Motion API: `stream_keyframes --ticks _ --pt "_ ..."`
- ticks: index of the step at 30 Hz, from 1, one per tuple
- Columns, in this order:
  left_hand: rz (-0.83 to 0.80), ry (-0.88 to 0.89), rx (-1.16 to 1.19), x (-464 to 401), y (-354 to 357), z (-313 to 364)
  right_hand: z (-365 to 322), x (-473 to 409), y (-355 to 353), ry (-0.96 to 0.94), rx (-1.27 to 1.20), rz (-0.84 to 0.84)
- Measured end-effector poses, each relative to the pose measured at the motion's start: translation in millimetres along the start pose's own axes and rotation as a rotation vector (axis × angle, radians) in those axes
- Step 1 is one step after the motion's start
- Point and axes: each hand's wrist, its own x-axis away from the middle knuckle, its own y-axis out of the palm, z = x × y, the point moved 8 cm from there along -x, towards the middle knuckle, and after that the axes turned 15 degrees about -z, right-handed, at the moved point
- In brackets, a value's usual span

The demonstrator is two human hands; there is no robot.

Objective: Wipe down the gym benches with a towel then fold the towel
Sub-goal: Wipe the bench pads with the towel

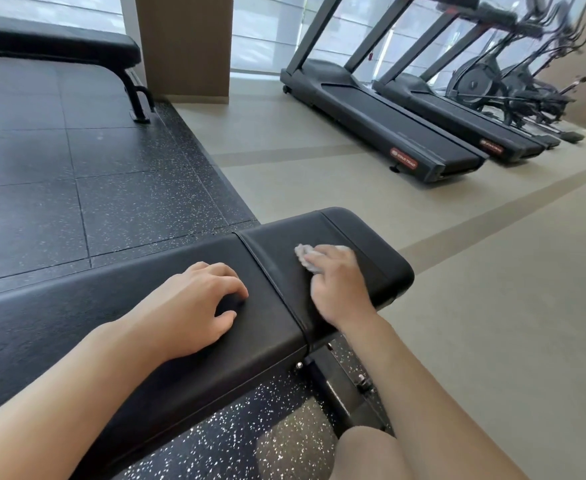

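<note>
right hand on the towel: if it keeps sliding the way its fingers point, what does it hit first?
Nothing solid, probably. The right hand presses the towel on the bench, fingers pointing at its far edge. Past that is a drop to the beige floor; treadmills sit well beyond.

The right hand (pixel 333 282) presses a small crumpled grey towel (pixel 305 258) onto the short end pad of the black bench (pixel 153 341). The left hand (pixel 194 303) rests on the long pad, fingers curled. A second bench (pixel 55 46) stands behind, and 2 treadmills (pixel 381 119) line the window.
</note>
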Motion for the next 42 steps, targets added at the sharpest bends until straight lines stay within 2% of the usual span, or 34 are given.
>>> stream_keyframes --ticks 3,6,9,11,13,16,22,25,29,34,42 --pt "0.009 -0.005 -0.001 2.0 -8.5 -5.0 -73.5 22.7 30.1 -0.263 -0.037 -0.110" --pt "0.100 -0.106 0.059 14.5 -30.4 -36.6 -127.9 65.1 58.8 -0.376 -0.081 -0.242" --pt "0.131 -0.253 0.108 34.4 -42.2 -74.4 -141.2 82.2 61.7 -0.488 -0.119 -0.303" --pt "0.082 -0.276 0.096 40.6 -35.5 -75.7 -119.7 60.4 51.0 -0.480 -0.104 -0.249" --pt "0.025 -0.246 0.088 42.8 -24.5 -63.7 -93.7 25.6 42.6 -0.371 -0.085 -0.179" --pt "-0.009 -0.232 0.091 49.3 -15.2 -50.9 -93.8 -7.6 53.4 -0.214 -0.028 -0.190" --pt "-0.031 -0.388 0.094 99.0 -23.3 -71.2 -168.1 9.5 90.9 -0.401 0.015 -0.266" --pt "-0.022 -0.446 0.106 130.8 -24.8 -88.1 -166.8 25.7 91.0 -0.499 -0.030 -0.303" --pt "-0.029 -0.518 0.095 165.5 -12.4 -106.1 -144.4 4.1 81.1 -0.446 -0.066 -0.297" --pt "-0.049 -0.616 0.078 178.7 -5.9 -91.5 -146.4 -15.9 83.6 -0.407 -0.107 -0.294" --pt "0.005 -0.641 0.057 173.3 -16.8 -73.4 -152.7 -19.2 89.1 -0.362 -0.102 -0.278"
